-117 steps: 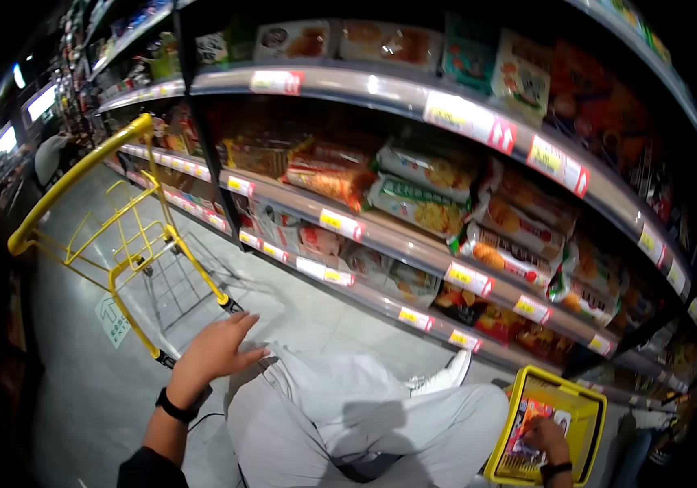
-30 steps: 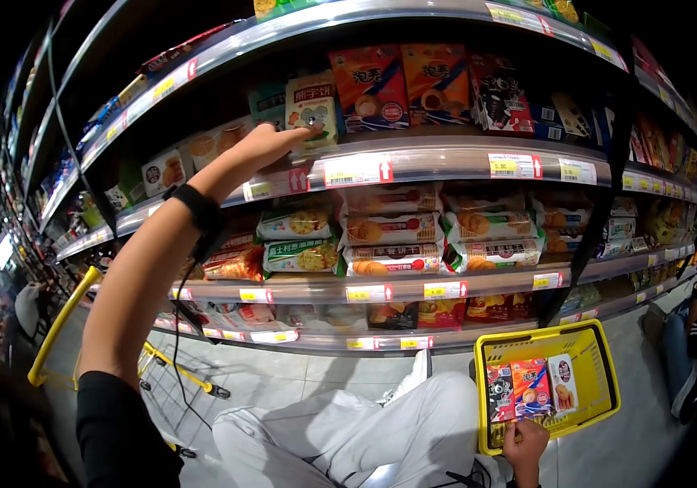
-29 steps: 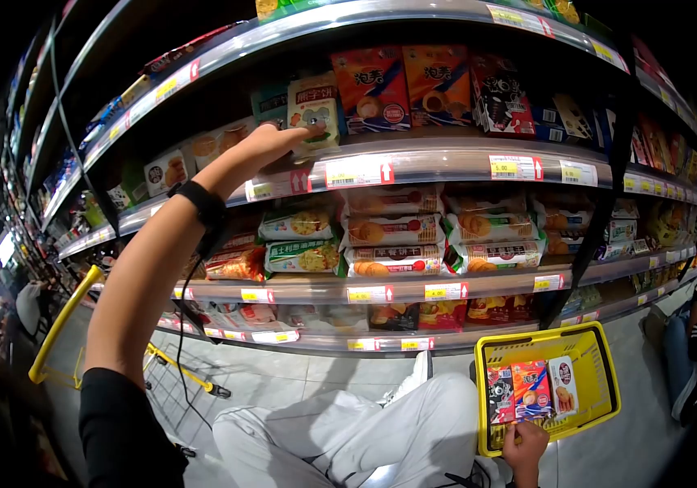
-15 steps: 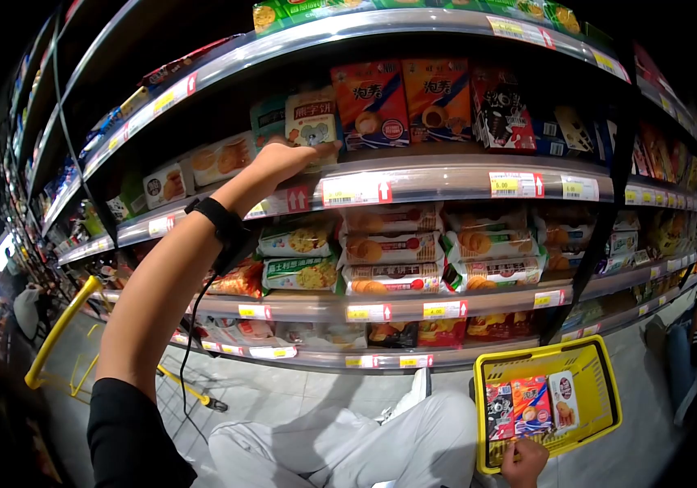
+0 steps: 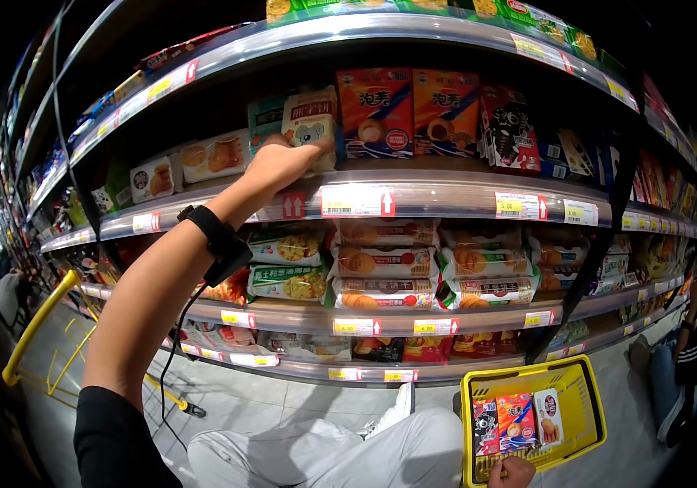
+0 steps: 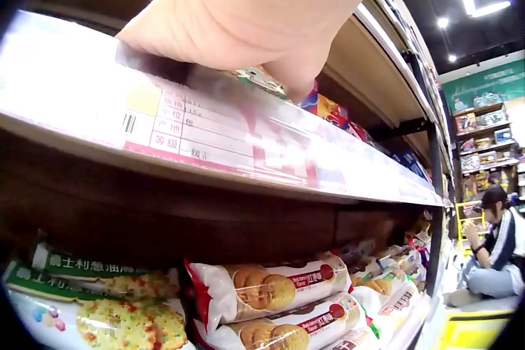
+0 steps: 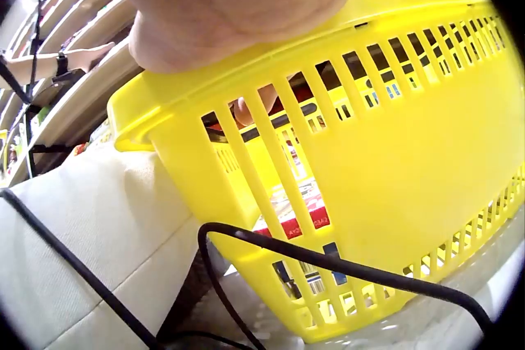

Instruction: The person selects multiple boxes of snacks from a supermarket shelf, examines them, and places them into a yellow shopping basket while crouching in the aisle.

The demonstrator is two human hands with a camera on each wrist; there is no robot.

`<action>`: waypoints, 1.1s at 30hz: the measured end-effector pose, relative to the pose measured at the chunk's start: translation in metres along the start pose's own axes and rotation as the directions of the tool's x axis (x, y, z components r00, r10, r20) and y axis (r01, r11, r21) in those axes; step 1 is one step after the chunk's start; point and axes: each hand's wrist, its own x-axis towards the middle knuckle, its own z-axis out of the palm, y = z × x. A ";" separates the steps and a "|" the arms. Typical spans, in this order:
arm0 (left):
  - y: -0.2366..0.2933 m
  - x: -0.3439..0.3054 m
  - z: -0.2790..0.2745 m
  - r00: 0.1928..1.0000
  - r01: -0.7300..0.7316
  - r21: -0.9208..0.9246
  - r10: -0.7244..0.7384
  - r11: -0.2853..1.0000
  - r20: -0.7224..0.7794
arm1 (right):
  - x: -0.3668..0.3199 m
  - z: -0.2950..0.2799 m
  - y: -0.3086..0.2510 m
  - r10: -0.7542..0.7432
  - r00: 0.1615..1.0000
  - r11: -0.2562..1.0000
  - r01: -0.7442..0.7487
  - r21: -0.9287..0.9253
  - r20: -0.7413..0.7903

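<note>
My left hand (image 5: pixel 283 167) is at the shelf, thumb across the lower front of a cream biscuit packet (image 5: pixel 310 118) with a koala picture; it holds the packet, its other fingers mostly hidden. In the left wrist view only a sliver of packaging shows below the hand (image 6: pixel 254 18). A teal packet (image 5: pixel 265 122) stands just behind to the left. My right hand (image 5: pixel 513 472) grips the near rim of a yellow shopping basket (image 5: pixel 592 407); a fingertip shows inside through the slots in the right wrist view. In the basket lie a black-and-red box (image 5: pixel 485 427), an orange snack box (image 5: pixel 517 423) and a white packet (image 5: pixel 548 419).
Orange boxes (image 5: pixel 374 114) stand right of the cream packet. Below runs a shelf of bagged biscuits (image 5: pixel 385 262). A yellow cart (image 5: pixel 39 325) is at left. A seated person (image 6: pixel 496 243) is off to the right. A black cable (image 7: pixel 344 264) crosses beside the basket.
Since the oldest frame, my left hand has gone from beside my knee up to the cream packet. Over the last second the packet has shifted slightly up and left against the orange box.
</note>
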 end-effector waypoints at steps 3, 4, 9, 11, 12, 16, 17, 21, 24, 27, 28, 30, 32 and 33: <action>-0.008 0.007 0.002 0.996 -0.054 -0.132 0.043 0.990 -0.084 | -0.002 0.001 0.003 0.000 1.000 1.000 0.000 -0.014 0.007; -0.004 0.003 -0.001 0.996 -0.023 -0.157 0.008 0.987 -0.093 | -0.003 0.001 0.003 0.000 1.000 1.000 0.000 -0.015 0.004; -0.003 -0.007 -0.007 1.000 -0.013 -0.273 0.005 0.962 -0.031 | -0.004 -0.001 0.003 -0.010 1.000 1.000 0.010 -0.005 0.007; -0.009 -0.008 -0.004 0.985 -0.157 -0.445 0.106 0.882 -0.139 | -0.014 0.022 0.024 0.022 1.000 1.000 -0.021 0.017 -0.020; -0.009 -0.010 -0.007 0.984 -0.160 -0.444 0.108 0.882 -0.139 | -0.014 0.028 0.026 0.053 0.998 0.998 -0.052 0.038 -0.043; -0.011 -0.024 -0.017 0.986 -0.162 -0.562 0.118 0.811 -0.114 | -0.016 0.029 0.030 0.060 0.997 0.998 -0.058 0.030 -0.049; -0.014 -0.027 -0.018 0.982 -0.190 -0.576 0.146 0.795 -0.122 | -0.017 0.030 0.030 0.053 0.997 0.998 -0.052 0.027 -0.050; -0.034 -0.038 -0.023 0.971 -0.238 -0.657 0.202 0.716 -0.131 | -0.013 0.026 0.022 0.059 0.997 0.995 -0.054 0.080 -0.056; -0.036 -0.087 -0.028 0.981 -0.189 -0.707 0.159 0.682 -0.109 | -0.010 0.021 0.016 0.068 0.997 0.994 -0.065 0.090 -0.031; -0.058 -0.130 -0.032 0.973 -0.118 -0.767 0.226 0.630 0.036 | -0.006 0.019 0.010 0.074 0.997 0.992 -0.071 0.106 -0.018; -0.066 -0.147 -0.031 0.975 -0.073 -0.773 0.208 0.630 0.078 | -0.003 0.016 0.006 0.067 0.998 0.992 -0.066 0.106 -0.007; -0.092 -0.182 -0.023 0.962 -0.042 -0.795 0.238 0.605 0.131 | 0.021 0.007 -0.020 -0.045 0.997 0.994 0.051 0.097 -0.061; -0.111 -0.221 -0.015 0.939 0.087 -0.821 0.227 0.565 0.256 | 0.044 0.007 -0.050 -0.134 0.984 0.978 0.150 0.142 -0.115; -0.119 -0.238 -0.014 0.942 0.133 -0.803 0.177 0.580 0.284 | 0.059 0.004 -0.072 -0.148 0.981 0.967 0.170 0.192 -0.124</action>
